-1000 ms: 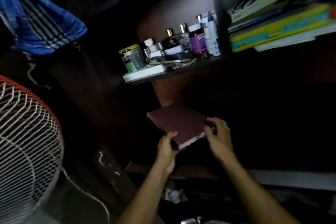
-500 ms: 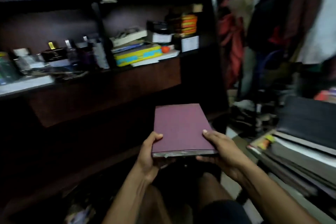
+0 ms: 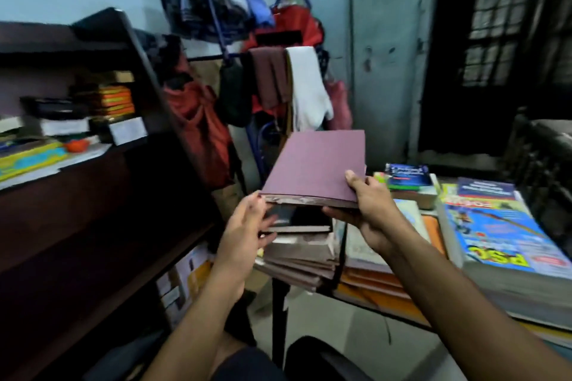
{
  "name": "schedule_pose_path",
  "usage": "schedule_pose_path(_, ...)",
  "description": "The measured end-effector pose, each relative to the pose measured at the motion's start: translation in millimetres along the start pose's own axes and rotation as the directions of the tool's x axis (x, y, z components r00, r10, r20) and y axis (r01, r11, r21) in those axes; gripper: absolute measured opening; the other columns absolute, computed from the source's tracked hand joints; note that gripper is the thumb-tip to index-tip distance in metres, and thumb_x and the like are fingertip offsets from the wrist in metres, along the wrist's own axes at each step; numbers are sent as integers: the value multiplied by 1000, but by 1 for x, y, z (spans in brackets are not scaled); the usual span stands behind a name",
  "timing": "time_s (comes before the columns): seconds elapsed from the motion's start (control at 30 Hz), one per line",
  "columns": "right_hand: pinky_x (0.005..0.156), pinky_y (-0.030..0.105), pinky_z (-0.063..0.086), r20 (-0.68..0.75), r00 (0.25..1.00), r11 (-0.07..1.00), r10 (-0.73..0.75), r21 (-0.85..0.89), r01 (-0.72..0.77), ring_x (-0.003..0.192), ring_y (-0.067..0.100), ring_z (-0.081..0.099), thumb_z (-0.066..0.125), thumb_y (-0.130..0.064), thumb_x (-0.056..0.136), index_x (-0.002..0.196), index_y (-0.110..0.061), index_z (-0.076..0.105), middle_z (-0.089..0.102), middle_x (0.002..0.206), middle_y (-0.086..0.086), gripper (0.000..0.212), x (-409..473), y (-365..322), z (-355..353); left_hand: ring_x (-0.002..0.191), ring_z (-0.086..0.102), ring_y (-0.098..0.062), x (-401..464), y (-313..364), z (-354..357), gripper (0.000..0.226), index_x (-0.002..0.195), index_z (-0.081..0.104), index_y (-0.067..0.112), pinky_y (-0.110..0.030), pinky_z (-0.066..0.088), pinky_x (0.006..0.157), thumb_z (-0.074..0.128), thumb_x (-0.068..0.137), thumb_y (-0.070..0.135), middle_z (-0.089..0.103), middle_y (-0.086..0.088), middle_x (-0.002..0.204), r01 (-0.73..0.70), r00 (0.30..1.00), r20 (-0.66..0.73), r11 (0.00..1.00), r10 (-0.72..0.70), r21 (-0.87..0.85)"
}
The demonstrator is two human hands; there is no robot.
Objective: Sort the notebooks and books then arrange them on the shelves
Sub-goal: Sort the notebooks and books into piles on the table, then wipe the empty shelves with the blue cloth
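You see a maroon book (image 3: 315, 164) with a matt, cloth-like cover, a glossy blue paperback (image 3: 507, 235) on the table, dark wooden shelves (image 3: 93, 195), and soft cloth garments (image 3: 288, 83) hanging behind.

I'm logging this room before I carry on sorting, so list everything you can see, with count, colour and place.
maroon book: one, maroon, held in the air above the pile of books
pile of books: one pile, brownish with a dark one on top, at the table's left end
blue-covered book: one, thick, blue and yellow, on the table at right
small books: a few, blue and green, far side of the table
table: one, dark-edged, right of centre
shelf unit: one, dark brown, left, with books and boxes on it
clothes rack: one, hung with red, brown, white and blue clothes, by the wall
left hand: one, by the book's near left corner and the pile
right hand: one, grips the book's near right corner
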State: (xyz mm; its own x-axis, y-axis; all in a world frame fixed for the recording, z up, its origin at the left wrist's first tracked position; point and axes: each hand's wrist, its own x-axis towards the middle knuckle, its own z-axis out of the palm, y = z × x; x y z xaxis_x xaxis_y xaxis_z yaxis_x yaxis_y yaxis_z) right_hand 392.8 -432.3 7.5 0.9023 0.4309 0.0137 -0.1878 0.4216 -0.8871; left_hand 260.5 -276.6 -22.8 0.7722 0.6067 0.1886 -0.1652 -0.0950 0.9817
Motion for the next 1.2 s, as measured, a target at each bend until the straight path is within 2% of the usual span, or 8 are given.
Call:
schedule_pose_path(0.17, 45, 39, 58, -210, 975, 997, 65, 43, -57, 74, 28, 65, 54, -20, 104, 109, -3, 54, 63, 97, 16, 18, 48, -41, -62, 148, 24, -4, 30, -12, 43, 57, 154, 36, 34, -36, 18, 123, 54, 101, 43, 34, 15, 158, -416, 908, 364, 546, 207, 727)
schedule_pose_path(0.23, 43, 41, 58, -268, 961, 998, 64, 34, -57, 73, 29, 63, 55, -20, 104, 101, -4, 53, 62, 92, 15, 16, 71, -50, -78, 153, 10, -6, 42, -21, 54, 65, 156, 28, 37, -46, 6, 125, 49, 98, 57, 20, 16, 165, -458, 889, 430, 342, 157, 821)
schedule_pose_path(0.4, 48, 47, 60, -420, 905, 991, 69, -72, -109, 76, 23, 57, 51, -16, 104, 101, -11, 52, 58, 99, 11, 6, 128, -61, -117, 151, 16, -2, 49, -48, 67, 75, 153, 31, 42, -43, 11, 124, 35, 89, 80, 22, 19, 164, -425, 903, 428, 218, 35, 878)
schedule_pose_path(0.6, 72, 57, 58, -475, 878, 839, 63, -451, -304, 75, 35, 59, 47, 5, 98, 113, -2, 56, 57, 116, 21, 19, 172, -65, -166, 152, 9, -1, 53, -44, 43, 115, 154, 25, 45, -35, -7, 122, 8, 57, 104, 12, 18, 166, -444, 879, 477, 418, 29, 793)
schedule_pose_path(0.73, 77, 29, 55, -460, 887, 630, -41, -701, -334, 119, 34, 60, 52, -1, 98, 137, 3, 54, 59, 130, 19, 40, 185, -70, -164, 151, 21, -7, 61, -18, 28, 77, 152, 35, 39, -40, 3, 123, 48, 86, 76, 23, 13, 164, -395, 908, 412, 467, 71, 791)
schedule_pose_path(0.9, 103, 50, 40, -545, 798, 272, -257, -833, -481, 133, 37, 41, 42, -17, 101, 146, -10, 41, 42, 146, 19, 46, 176, -56, -163, 148, 27, -7, 56, -3, 20, 73, 152, 34, 39, -28, 15, 117, 52, 88, 70, 26, 16, 163, -419, 894, 444, 448, 55, 790)
schedule_pose_path(1.0, 106, 48, 38, -310, 888, 123, -339, -951, -284, 134, 38, 39, 50, -20, 97, 144, -13, 39, 39, 147, 18, 49, 159, -57, -117, 147, 30, -7, 57, 4, 20, 72, 152, 35, 40, -39, 13, 125, 51, 88, 71, 28, 16, 162, -406, 902, 428, 464, 62, 787)
schedule_pose_path(1.2, 107, 43, 42, 278, 939, 212, -204, -923, 320, 127, 39, 48, 62, -31, 88, 137, -14, 48, 50, 135, 19, 54, 122, -44, 47, 142, 39, -12, 63, 47, -4, 63, 149, 42, 32, -46, 27, 121, 59, 94, 56, 42, 7, 155, -410, 912, 357, 471, 203, 781)
